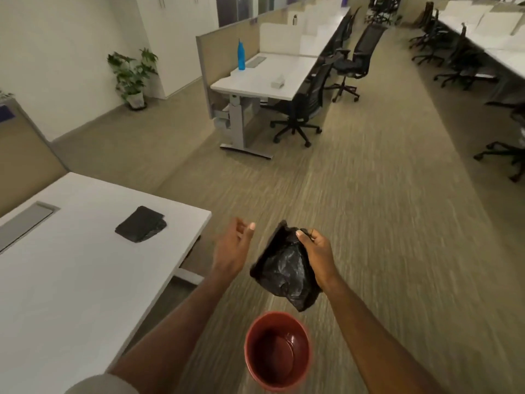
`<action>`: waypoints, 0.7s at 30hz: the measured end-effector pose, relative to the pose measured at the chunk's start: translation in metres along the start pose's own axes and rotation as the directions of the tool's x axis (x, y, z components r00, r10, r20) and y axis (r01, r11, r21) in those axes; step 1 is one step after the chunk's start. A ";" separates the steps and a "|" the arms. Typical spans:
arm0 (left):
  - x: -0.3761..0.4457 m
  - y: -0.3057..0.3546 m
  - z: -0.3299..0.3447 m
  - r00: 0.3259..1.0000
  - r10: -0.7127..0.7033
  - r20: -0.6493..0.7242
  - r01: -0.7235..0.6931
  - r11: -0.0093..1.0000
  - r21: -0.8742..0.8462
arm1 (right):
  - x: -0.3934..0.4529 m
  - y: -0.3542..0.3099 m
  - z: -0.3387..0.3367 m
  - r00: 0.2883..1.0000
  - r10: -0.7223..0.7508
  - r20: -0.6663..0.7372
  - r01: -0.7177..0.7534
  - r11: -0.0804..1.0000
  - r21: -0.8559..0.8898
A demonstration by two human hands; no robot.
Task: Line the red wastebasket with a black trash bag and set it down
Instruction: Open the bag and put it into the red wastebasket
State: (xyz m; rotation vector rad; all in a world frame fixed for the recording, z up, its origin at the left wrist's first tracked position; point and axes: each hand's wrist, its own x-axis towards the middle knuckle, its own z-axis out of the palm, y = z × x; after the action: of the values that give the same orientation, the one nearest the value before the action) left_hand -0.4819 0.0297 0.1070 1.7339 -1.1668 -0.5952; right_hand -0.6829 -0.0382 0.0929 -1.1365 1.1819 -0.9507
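The red wastebasket (277,351) stands upright on the carpet between my forearms, with nothing inside it. Above it hangs a crumpled, still partly folded black trash bag (285,271), which my right hand (315,251) pinches at its top edge. My left hand (234,245) is just to the left of the bag, fingers spread, touching nothing. A stack of folded black trash bags (141,224) lies on the white desk to my left.
The white desk (71,274) runs along my left side, its corner close to my left hand. Ahead stand another desk (264,81) with a blue bottle (241,55) and black office chairs (301,109). A carpeted aisle stretches forward. A potted plant (132,75) stands by the wall.
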 end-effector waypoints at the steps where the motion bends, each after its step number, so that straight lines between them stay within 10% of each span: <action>1: -0.014 -0.006 0.015 0.994 -0.019 0.112 0.022 1.000 -0.022 | 0.000 0.005 -0.005 1.000 0.003 -0.021 -0.003 1.000 -0.022; 9: -0.075 -0.127 0.123 0.929 -0.214 0.303 0.259 0.959 -0.116 | 0.019 0.113 -0.022 0.991 0.108 -0.076 -0.118 0.984 -0.135; 21: -0.094 -0.307 0.208 0.942 0.053 0.331 -0.037 0.998 -0.053 | 0.068 0.361 -0.017 0.924 0.198 -0.326 -0.303 0.901 -0.310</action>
State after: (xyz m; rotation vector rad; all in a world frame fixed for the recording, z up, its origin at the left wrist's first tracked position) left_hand -0.5488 0.0602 -0.2687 1.6021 -1.4095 -0.9060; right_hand -0.6956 -0.0370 -0.2746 -1.1107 1.7503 -0.7302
